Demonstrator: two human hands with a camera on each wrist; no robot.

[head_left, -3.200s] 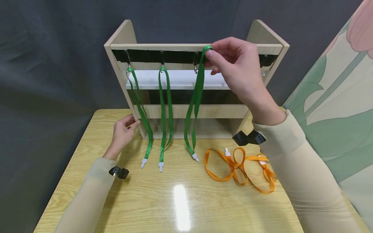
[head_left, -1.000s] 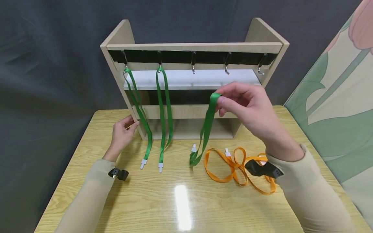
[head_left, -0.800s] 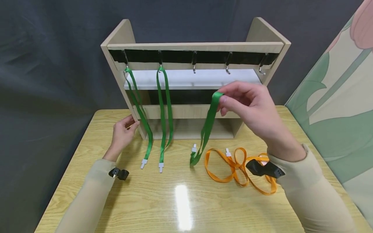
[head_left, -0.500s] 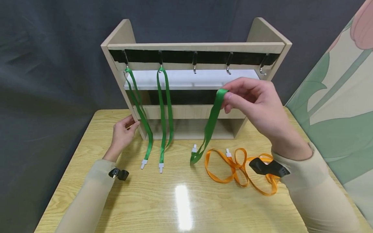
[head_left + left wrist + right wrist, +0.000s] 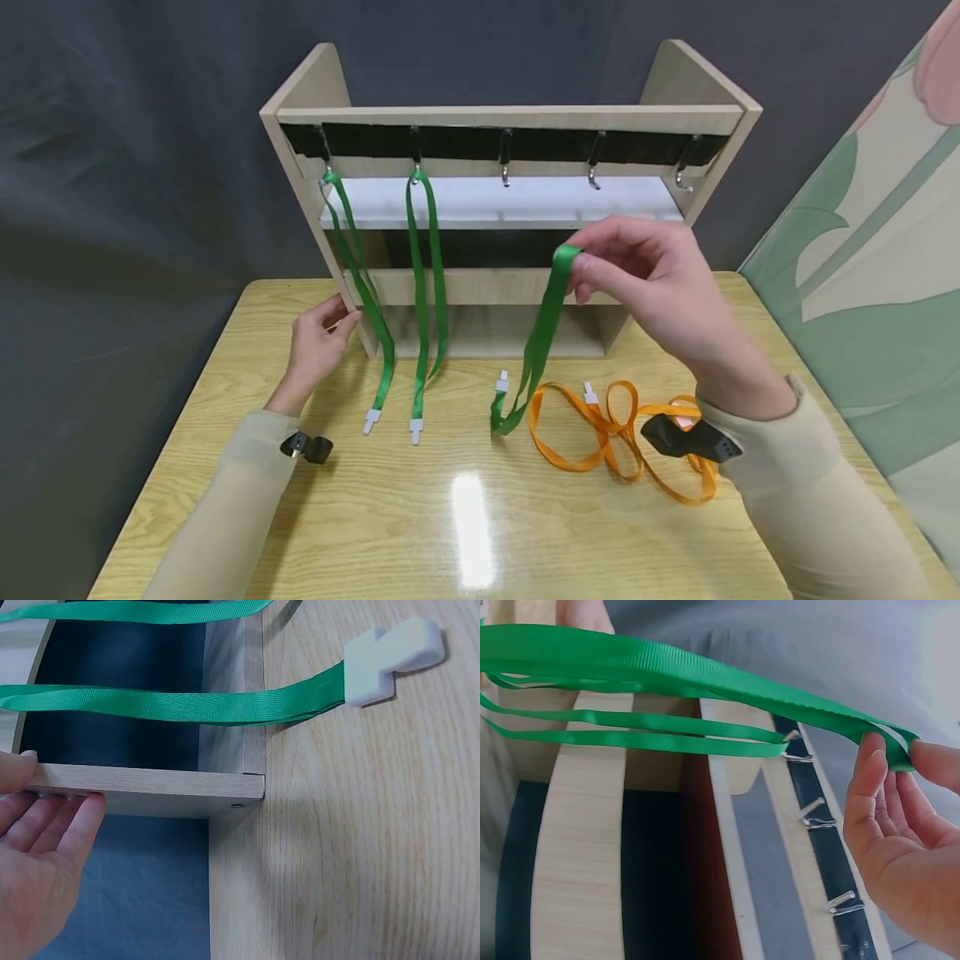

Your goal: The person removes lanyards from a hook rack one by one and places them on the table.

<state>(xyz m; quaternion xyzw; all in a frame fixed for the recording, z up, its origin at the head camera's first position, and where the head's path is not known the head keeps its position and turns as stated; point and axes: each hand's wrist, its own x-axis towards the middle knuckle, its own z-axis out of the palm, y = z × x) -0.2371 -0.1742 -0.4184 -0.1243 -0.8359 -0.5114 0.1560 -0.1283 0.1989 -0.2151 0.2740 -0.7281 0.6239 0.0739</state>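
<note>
My right hand pinches the looped top of a green lanyard between thumb and fingers, in front of the rack's middle. The strap slants down to the table, where its white clip lies. In the right wrist view the fingertips grip the folded ribbon. My left hand holds the left side panel of the wooden rack, thumb on one face and fingers on the other. Two more green lanyards hang from the two leftmost hooks, white clips at their lower ends.
Bare metal hooks sit on the black strip at the middle and right. Tangled orange lanyards lie on the table at the right, partly behind my right wrist. A dark curtain stands behind the rack.
My right hand has brought the green lanyard down and forward from beside the third hook, and its clip end now touches the table. My left hand has stayed on the rack's side.
</note>
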